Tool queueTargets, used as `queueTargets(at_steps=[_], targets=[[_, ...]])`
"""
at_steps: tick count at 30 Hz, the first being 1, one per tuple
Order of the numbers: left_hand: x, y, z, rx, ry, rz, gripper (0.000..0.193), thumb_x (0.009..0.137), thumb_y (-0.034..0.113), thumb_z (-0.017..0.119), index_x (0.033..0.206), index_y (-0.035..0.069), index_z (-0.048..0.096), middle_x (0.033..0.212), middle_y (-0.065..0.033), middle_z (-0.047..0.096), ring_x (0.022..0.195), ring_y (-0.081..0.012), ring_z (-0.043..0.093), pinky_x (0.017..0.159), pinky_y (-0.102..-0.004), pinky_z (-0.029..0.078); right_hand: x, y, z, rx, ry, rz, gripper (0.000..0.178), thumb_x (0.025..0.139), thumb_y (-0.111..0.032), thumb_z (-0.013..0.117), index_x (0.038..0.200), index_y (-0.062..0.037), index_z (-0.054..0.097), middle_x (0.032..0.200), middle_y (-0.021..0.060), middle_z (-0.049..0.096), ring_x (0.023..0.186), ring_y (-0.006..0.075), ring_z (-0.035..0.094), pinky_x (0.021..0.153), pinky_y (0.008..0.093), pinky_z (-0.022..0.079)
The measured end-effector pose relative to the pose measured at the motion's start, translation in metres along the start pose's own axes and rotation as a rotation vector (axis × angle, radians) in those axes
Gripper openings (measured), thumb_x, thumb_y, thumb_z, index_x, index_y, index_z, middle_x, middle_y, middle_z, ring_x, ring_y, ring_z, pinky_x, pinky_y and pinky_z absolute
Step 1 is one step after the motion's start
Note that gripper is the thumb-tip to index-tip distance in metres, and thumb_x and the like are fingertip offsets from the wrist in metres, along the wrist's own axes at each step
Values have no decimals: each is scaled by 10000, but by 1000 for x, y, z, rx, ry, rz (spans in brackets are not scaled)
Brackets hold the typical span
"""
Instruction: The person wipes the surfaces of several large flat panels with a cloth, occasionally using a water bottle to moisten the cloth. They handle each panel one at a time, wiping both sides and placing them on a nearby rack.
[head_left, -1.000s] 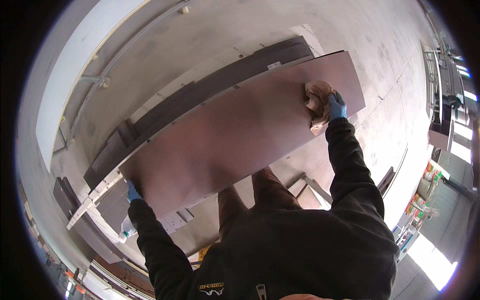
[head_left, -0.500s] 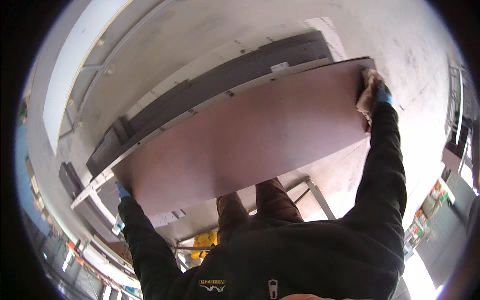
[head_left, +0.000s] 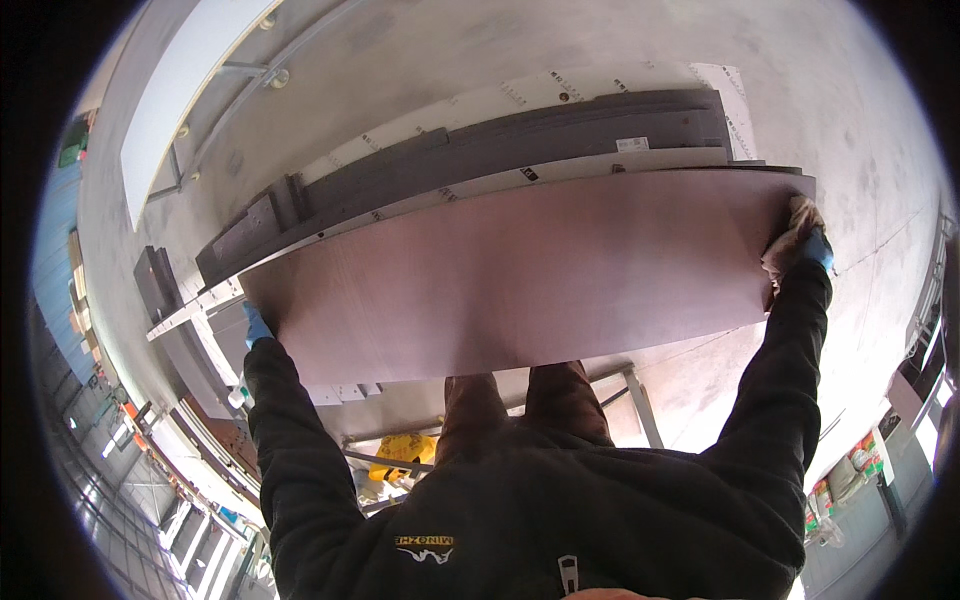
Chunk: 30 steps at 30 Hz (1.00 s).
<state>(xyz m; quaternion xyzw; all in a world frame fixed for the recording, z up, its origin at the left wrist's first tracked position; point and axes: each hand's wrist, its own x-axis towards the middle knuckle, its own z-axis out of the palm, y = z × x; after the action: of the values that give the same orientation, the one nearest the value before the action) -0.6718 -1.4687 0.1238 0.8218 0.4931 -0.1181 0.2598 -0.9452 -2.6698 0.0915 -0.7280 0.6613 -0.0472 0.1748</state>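
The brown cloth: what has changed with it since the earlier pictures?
The right hand has moved the brown cloth rightward, from the face of the panel to its right end. The view has turned, so the panel looks more level. The left hand stays at the panel's left end.

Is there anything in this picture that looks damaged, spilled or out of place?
Nothing serious stands out: no spill or damage shows on the long brown flat panel, with a crumpled brown cloth in the blue-gloved right hand at its end. Slightly untidy only: the dark grey stacked boards beyond it have stepped edges.
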Motion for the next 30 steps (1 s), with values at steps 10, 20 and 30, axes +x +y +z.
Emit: queueTargets(at_steps=[10, 20, 30], targets=[[-51, 73, -56, -835, -88, 31, 1112, 896, 898, 419, 1595, 33, 428, 1617, -141, 472, 1457, -320, 465, 1276, -433, 259, 53, -95, -106, 21, 235, -81, 748, 1024, -627, 474, 1240, 48, 713, 1190, 229, 736, 1139, 387, 678, 932, 480, 542], [-67, 72, -59, -1416, -120, 247, 1272, 714, 1071, 284, 1473, 90, 568, 1471, -165, 596, 1402, -412, 475, 1237, -621, 266, -13, -121, -103, 101, 415, -386, 701, 997, -592, 527, 1273, 32, 687, 1258, 233, 691, 1192, 394, 642, 967, 498, 525], [-143, 59, -73, -1298, -317, 320, 1419, 589, 1108, 396, 1593, 105, 398, 1664, -157, 363, 1510, -426, 322, 1209, -709, 235, -29, -82, -102, 14, 298, -443, 669, 970, -557, 579, 1305, 16, 661, 1326, 237, 646, 1246, 401, 606, 1002, 516, 508]])
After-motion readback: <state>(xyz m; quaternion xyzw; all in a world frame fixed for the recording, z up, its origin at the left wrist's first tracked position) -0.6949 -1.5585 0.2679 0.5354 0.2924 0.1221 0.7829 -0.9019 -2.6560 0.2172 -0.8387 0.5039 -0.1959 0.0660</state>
